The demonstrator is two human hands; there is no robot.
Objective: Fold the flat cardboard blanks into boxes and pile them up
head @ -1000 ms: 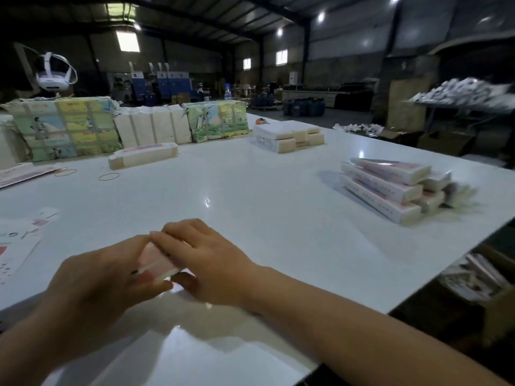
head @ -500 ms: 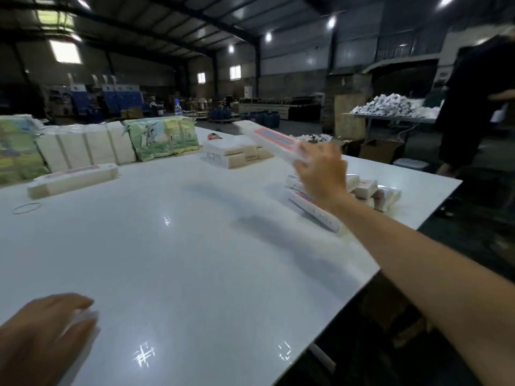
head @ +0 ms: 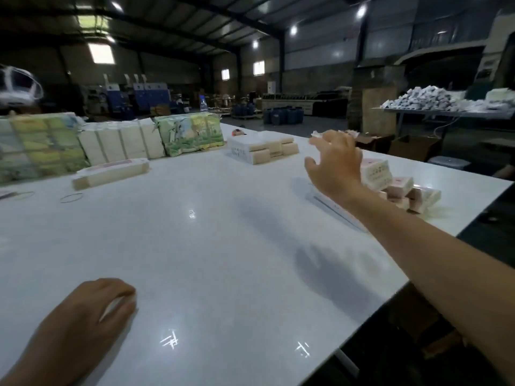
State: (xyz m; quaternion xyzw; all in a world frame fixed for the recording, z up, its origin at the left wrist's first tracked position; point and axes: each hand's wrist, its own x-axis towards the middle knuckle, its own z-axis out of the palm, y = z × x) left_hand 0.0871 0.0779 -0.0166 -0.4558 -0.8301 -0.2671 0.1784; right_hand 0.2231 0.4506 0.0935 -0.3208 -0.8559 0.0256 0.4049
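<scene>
Head view — right hand point(head: 335, 162) outstretched, fingers spread, over pile point(head: 395, 186).

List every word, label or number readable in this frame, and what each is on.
None can be read.
Top box of the pile of folded boxes: rows of dark print, too blurred.
Stack of white boxes: dark marks on its side, too small.
Colourful bundles: pictures only, no legible text.

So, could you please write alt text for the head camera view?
A person's right hand, fingers spread, reaches over a pile of folded boxes at a white table's far right, while the left hand rests near the front edge.
</scene>
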